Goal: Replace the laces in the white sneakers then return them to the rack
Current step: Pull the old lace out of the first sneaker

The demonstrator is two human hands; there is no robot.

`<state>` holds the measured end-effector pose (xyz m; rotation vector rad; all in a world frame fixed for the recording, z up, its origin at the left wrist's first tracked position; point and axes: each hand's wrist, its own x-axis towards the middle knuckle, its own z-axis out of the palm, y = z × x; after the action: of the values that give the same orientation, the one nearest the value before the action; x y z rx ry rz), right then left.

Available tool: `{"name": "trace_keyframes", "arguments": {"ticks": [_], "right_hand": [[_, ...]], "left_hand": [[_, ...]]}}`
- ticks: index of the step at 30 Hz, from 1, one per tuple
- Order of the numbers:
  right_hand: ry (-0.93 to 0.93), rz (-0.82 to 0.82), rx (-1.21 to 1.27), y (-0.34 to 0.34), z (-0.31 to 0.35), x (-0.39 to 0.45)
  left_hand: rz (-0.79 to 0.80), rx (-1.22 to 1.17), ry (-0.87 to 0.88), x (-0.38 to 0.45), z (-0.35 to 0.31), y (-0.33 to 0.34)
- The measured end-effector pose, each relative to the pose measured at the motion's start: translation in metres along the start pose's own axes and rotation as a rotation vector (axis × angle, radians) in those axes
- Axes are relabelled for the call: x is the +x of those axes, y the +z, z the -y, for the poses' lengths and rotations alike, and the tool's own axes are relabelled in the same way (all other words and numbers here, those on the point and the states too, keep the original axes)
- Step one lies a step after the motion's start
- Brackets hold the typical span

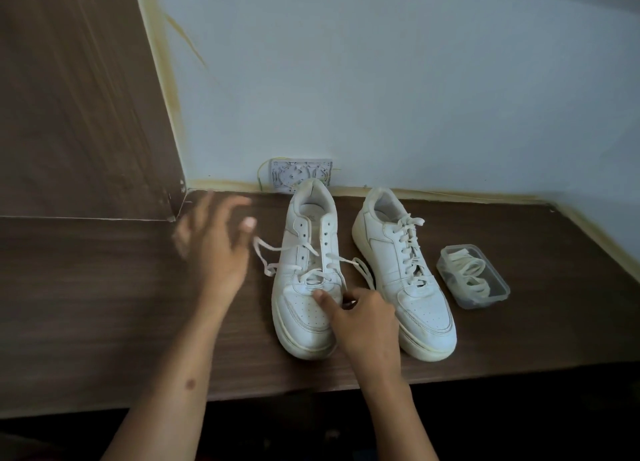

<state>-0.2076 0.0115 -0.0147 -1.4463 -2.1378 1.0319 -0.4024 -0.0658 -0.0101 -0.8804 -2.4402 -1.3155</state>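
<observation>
Two white sneakers stand side by side on the brown wooden table (104,304), toes toward me. The left sneaker (306,308) is partly unlaced; its loose white lace (265,261) trails off both sides. The right sneaker (405,280) is fully laced. My right hand (363,318) rests on the left sneaker's toe, thumb pressing the toe box and fingers curled around the lace end at its right side. My left hand (214,249) hovers blurred left of that sneaker, fingers spread, holding nothing. A clear plastic box (472,277) to the right holds coiled white laces.
A pale wall runs behind the table, with a small white wall plate (301,176) just behind the left sneaker. A wooden panel (79,97) rises at the left. The table's front edge lies close below my forearms.
</observation>
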Motion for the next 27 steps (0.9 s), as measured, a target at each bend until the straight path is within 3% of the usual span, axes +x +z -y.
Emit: {"name": "trace_keyframes", "arguments": {"ticks": [4, 7, 11, 13, 18, 22, 27], "right_hand": [[-0.003, -0.001, -0.016, 0.0, 0.001, 0.0], [-0.009, -0.003, -0.016, 0.0, 0.001, 0.0], [-0.007, -0.007, -0.034, 0.0, 0.002, -0.001], [0.0, -0.003, -0.031, 0.0, 0.002, -0.001], [0.015, 0.02, -0.007, -0.003, 0.004, -0.002], [0.028, 0.026, -0.017, -0.002, 0.005, -0.002], [0.042, 0.021, -0.037, 0.0, 0.006, -0.004]], "left_hand": [[0.301, 0.118, 0.379, -0.011, -0.029, 0.013], [0.313, 0.216, 0.496, -0.017, -0.037, 0.02], [0.234, 0.255, 0.52, -0.018, -0.036, 0.023], [0.153, 0.22, 0.473, -0.019, -0.038, 0.023], [-0.135, 0.04, 0.095, -0.006, -0.021, 0.012], [-0.123, 0.054, -0.123, -0.003, -0.012, 0.002], [0.107, 0.006, 0.131, -0.003, -0.016, 0.003]]}}
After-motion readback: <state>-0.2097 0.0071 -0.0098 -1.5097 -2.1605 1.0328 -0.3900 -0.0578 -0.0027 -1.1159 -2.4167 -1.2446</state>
